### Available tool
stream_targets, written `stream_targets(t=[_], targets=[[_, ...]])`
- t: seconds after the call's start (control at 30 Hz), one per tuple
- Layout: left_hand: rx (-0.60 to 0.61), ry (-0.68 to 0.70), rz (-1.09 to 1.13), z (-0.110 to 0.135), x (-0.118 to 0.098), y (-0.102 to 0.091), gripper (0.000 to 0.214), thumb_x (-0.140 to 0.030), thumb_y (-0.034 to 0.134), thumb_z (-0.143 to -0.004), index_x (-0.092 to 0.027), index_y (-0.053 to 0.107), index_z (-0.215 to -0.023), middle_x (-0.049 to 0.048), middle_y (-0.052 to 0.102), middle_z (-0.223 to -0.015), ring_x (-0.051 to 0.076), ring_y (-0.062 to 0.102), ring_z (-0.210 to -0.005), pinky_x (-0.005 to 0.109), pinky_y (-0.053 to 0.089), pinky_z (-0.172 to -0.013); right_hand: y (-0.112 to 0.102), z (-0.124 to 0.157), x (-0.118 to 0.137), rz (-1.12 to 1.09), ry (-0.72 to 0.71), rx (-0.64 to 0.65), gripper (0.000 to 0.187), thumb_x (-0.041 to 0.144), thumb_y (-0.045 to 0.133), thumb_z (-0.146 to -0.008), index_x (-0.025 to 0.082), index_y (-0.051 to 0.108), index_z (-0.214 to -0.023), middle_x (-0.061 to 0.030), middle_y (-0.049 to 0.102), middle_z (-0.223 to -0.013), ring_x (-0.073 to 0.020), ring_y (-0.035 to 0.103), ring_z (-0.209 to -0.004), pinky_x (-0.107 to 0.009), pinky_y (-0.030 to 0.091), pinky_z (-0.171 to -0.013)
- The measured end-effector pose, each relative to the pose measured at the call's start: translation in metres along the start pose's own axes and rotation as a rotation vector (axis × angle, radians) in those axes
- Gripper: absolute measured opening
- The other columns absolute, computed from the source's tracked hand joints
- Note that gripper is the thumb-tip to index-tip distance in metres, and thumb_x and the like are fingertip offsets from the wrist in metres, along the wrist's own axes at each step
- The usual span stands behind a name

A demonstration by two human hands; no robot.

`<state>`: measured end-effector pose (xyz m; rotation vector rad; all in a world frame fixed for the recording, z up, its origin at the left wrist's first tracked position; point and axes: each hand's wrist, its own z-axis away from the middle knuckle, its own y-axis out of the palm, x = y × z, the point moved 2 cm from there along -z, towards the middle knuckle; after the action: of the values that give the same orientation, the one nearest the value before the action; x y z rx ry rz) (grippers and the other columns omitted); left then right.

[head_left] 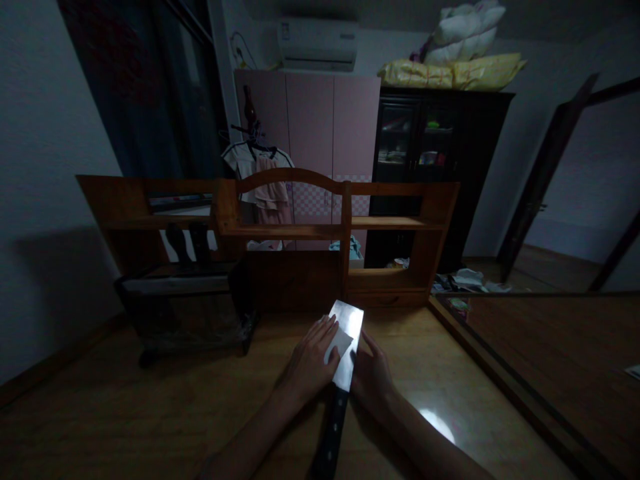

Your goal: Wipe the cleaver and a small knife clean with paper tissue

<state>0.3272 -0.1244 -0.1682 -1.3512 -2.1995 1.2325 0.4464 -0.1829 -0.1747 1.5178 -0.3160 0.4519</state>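
Observation:
A cleaver (356, 321) with a broad shiny blade and a black riveted handle (334, 430) points away from me, its handle toward the bottom of the view. My left hand (316, 353) lies over the left side of the blade, thumb and fingers pressing a white piece of paper or cloth (341, 341) against the metal. At the blade's right edge, my right hand (374, 373) grips it from beside and below; part of its fingers is hidden behind the blade. To the left stands a dark knife block (183, 313) with two black handles (200, 241) sticking up.
A wooden shelf unit (295, 232) stands at the back of the wooden surface (200, 413). On the right runs a raised wooden edge (493, 363). Farther off are pink wardrobes (310, 127), a dark cabinet (480, 140) and hanging clothes (273, 180).

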Motion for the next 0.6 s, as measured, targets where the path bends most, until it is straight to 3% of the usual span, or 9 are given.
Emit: stream_targets(t=[0.3, 0.6], targets=[[0.083, 0.067, -0.113, 0.002, -0.002, -0.007, 0.059, -0.018, 0.043, -0.084, -0.019, 0.034, -0.142, 0.0059, 0.036, -0.147, 0.02, 0.029, -0.138, 0.045, 0.022, -0.116, 0.001, 0.001, -0.001, 0.018, 0.067, 0.039, 0.037, 0.044, 0.049, -0.088, 0.015, 0.064, -0.106, -0.0069, 0.073, -0.091, -0.0216, 0.065, -0.096, -0.037, 0.046, -0.09], [0.174, 0.146, 0.011, -0.002, -0.023, -0.02, 0.079, -0.013, 0.045, -0.077, -0.02, 0.013, -0.149, 0.0016, 0.011, -0.155, 0.017, 0.014, -0.142, 0.041, 0.016, -0.118, 0.017, 0.004, 0.002, 0.114, -0.032, 0.098, 0.038, 0.048, 0.048, -0.086, 0.02, 0.065, -0.106, -0.006, 0.072, -0.101, -0.0219, 0.058, -0.112, -0.042, 0.041, -0.099]])
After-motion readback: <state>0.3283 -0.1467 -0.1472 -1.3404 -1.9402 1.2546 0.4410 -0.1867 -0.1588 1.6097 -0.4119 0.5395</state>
